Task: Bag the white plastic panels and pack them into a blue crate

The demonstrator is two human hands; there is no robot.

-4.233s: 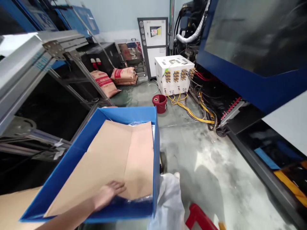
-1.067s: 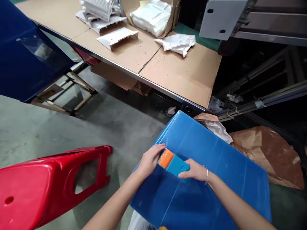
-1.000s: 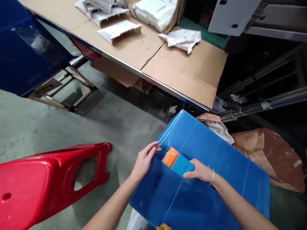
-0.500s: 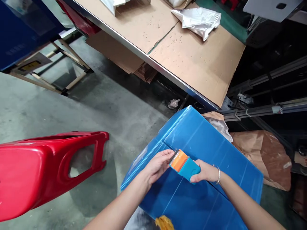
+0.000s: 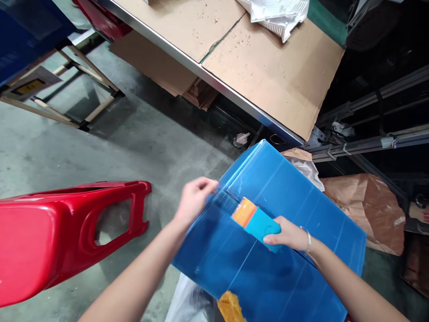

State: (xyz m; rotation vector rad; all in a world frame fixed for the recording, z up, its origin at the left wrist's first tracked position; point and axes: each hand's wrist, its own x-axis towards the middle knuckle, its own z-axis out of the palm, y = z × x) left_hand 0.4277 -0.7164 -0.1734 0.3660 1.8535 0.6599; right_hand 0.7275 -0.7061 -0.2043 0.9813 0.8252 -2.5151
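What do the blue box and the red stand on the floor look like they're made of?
The blue box looks like corrugated plastic sheet: glossy, with fine parallel flute lines and creased folds. The red stand seems to be molded plastic, smooth and shiny with rounded edges; whether it's hollow can't be told.

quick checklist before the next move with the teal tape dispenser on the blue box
1. Right hand on the teal tape dispenser: ok, gripping it.
2. Dispenser flat on the seam of the blue corrugated box: ok.
3. Left hand steadying the box: cannot tell, blurred at the box edge.
4. Tape along the seam: cannot tell, glare hides it.
5. Red plastic stand apart from the box: ok.
6. Yellow-orange scrap at the box's near edge: cannot tell what it is.
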